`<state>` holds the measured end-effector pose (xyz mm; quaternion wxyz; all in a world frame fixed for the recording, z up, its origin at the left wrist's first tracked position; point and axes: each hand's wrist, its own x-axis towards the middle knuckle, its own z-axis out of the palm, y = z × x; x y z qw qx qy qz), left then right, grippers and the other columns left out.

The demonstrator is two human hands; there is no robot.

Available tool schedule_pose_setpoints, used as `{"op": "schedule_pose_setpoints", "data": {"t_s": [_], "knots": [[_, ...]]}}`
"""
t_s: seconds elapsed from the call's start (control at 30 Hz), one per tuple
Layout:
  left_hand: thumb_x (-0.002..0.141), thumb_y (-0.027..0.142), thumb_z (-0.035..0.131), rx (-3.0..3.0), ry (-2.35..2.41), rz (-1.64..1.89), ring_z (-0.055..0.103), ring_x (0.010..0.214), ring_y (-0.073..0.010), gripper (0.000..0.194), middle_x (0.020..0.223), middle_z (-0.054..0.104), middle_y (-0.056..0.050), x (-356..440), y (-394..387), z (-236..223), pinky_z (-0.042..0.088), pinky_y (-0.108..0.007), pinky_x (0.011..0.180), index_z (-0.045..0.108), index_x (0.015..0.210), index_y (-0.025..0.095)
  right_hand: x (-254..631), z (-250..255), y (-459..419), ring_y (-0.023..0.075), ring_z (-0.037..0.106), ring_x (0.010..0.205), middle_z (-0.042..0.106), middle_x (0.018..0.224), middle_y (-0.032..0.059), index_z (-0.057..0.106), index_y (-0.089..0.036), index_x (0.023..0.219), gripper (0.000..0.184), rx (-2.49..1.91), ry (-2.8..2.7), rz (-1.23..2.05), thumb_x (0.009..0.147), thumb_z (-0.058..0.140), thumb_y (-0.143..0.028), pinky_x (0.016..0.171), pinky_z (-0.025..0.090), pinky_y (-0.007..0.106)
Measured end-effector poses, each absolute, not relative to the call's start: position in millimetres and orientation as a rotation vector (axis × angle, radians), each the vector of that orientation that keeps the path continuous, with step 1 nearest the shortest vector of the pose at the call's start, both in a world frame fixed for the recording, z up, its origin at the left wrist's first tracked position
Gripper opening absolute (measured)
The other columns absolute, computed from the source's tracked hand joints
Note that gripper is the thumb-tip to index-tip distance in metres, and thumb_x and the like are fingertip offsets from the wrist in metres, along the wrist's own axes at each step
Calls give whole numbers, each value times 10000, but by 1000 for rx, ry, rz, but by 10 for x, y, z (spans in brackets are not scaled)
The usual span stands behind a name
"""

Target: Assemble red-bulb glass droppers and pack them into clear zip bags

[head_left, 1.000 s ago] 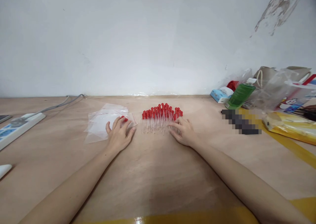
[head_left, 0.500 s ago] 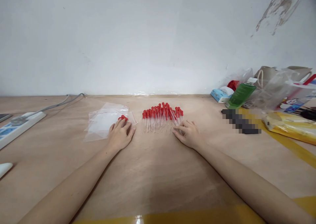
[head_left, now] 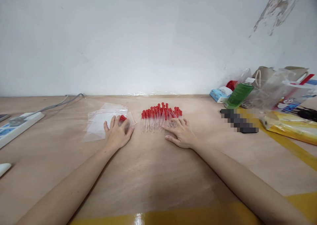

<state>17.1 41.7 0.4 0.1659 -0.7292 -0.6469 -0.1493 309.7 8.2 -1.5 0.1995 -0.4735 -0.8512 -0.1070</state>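
Observation:
A pile of clear glass droppers with red bulbs (head_left: 159,116) lies in the middle of the wooden table (head_left: 153,172). My right hand (head_left: 180,133) lies flat with fingers spread, its fingertips touching the pile's right end. A stack of clear plastic bags (head_left: 101,124) lies left of the pile. My left hand (head_left: 117,133) rests open on the bags' right edge, next to a red-bulbed dropper (head_left: 123,118) that lies on the bags.
A white power strip (head_left: 17,127) with a grey cable sits at the far left. On the right stand a green bottle (head_left: 239,95), a blue tissue pack (head_left: 218,95), clear bags (head_left: 277,89) and a yellow packet (head_left: 289,126). Yellow tape runs along the near edge.
My right hand moved left and forward onto the right end of the dropper pile, fingers spreading. My left hand spread its fingers a little over the bags.

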Motion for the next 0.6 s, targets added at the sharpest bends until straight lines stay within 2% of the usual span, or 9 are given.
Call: {"op": "schedule_pose_setpoints", "data": {"t_s": [0.1,0.23,0.33,0.43,0.5,0.6], "knots": [[831,542,304,-2071,-1904,-403,255,1254,-335,481,1321,369,-137,131,450,1,138,-596,964,502,1185,283,3096,-18,73,268,298,1127,409,1210,82,593,-305,1065,416,-1370,-2339,-316,829,352,-548,903,165,456],[826,517,334,-2069,-1890,-432,331,1200,-321,493,1298,386,-140,120,448,7,232,-515,967,483,1205,239,3113,-40,65,242,359,1071,467,1149,94,634,-224,934,415,-1427,-2264,-344,847,342,-506,902,195,433],[820,507,356,-2059,-1861,-472,318,1204,-324,542,1305,372,-150,129,468,15,265,-475,965,419,1264,202,3074,-36,82,260,334,1109,431,1216,97,584,-248,1079,433,-1408,-2280,-371,825,372,-527,917,190,440],[819,509,360,-2105,-1841,-469,271,1240,-330,560,1343,322,-146,117,533,17,290,-457,959,375,1298,220,3008,-16,108,288,241,1200,330,1329,61,468,-353,1222,473,-1330,-2381,-374,810,374,-564,956,126,475],[824,512,349,-2141,-1859,-460,272,1244,-329,527,1347,317,-135,97,574,12,308,-453,952,405,1277,246,2982,-9,118,290,209,1227,319,1344,44,477,-377,1208,454,-1314,-2421,-357,818,349,-571,970,94,490],[831,505,340,-2177,-1878,-465,365,1186,-312,465,1312,347,-123,70,595,0,344,-438,934,488,1197,260,2995,-18,113,278,226,1227,373,1314,57,570,-313,1101,430,-1335,-2393,-358,833,335,-553,980,89,491]]}}
